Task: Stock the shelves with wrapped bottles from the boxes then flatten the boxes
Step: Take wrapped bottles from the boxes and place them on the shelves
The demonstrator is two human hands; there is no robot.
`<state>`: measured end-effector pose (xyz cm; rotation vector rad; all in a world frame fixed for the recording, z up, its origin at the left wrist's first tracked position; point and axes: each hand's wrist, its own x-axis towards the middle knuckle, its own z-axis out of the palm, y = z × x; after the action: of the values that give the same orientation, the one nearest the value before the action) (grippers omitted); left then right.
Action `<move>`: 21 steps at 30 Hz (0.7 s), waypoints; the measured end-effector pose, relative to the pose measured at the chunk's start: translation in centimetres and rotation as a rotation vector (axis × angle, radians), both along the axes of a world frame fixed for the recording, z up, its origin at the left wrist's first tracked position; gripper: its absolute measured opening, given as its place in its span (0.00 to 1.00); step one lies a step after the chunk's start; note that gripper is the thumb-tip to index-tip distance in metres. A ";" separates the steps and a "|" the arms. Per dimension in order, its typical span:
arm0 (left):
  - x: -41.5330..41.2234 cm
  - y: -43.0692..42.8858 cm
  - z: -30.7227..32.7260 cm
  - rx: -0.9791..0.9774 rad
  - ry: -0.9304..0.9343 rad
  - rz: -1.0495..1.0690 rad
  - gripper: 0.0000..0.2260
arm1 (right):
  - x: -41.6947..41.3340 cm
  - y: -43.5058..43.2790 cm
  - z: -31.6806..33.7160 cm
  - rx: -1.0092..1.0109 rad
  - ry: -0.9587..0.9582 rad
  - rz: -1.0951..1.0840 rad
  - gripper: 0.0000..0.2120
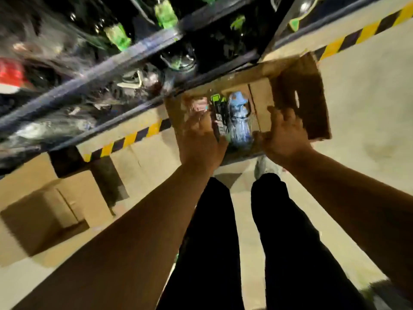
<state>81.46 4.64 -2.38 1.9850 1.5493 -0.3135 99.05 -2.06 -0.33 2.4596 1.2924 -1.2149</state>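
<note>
An open cardboard box (299,95) sits on the floor beside the dark metal shelf (138,50). Inside it lie wrapped bottles: a blue one (240,117), a black-and-green one (220,113) and a pinkish one (197,105). My left hand (201,139) reaches into the box over the pinkish and black-and-green bottles; whether its fingers hold one is blurred. My right hand (283,135) hovers over the box's right half with its fingers spread, holding nothing. Wrapped bottles with green labels (165,14) stand on the shelf.
A closed cardboard box (51,211) stands on the floor at the left. Yellow-and-black hazard tape (129,139) runs along the floor under the shelf. My legs in black trousers (290,231) stand just behind the open box. A red item (10,72) shows at the far left.
</note>
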 end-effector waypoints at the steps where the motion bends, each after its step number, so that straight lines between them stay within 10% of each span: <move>1: -0.1 -0.3 -2.7 -0.015 0.022 -0.007 0.33 | -0.1 0.4 -2.9 -0.011 0.029 -0.029 0.36; 12: -1.8 -0.7 -22.7 -0.098 -0.015 0.017 0.34 | -1.5 3.5 -32.1 -0.154 0.232 -0.549 0.46; 21: -1.8 0.8 -25.4 -0.099 -0.087 0.088 0.32 | 0.4 3.3 -33.6 0.154 0.357 -0.764 0.39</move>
<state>79.62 5.45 -27.76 1.8252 1.5316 -0.2596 99.47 1.23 -33.91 3.0784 0.4703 -1.8292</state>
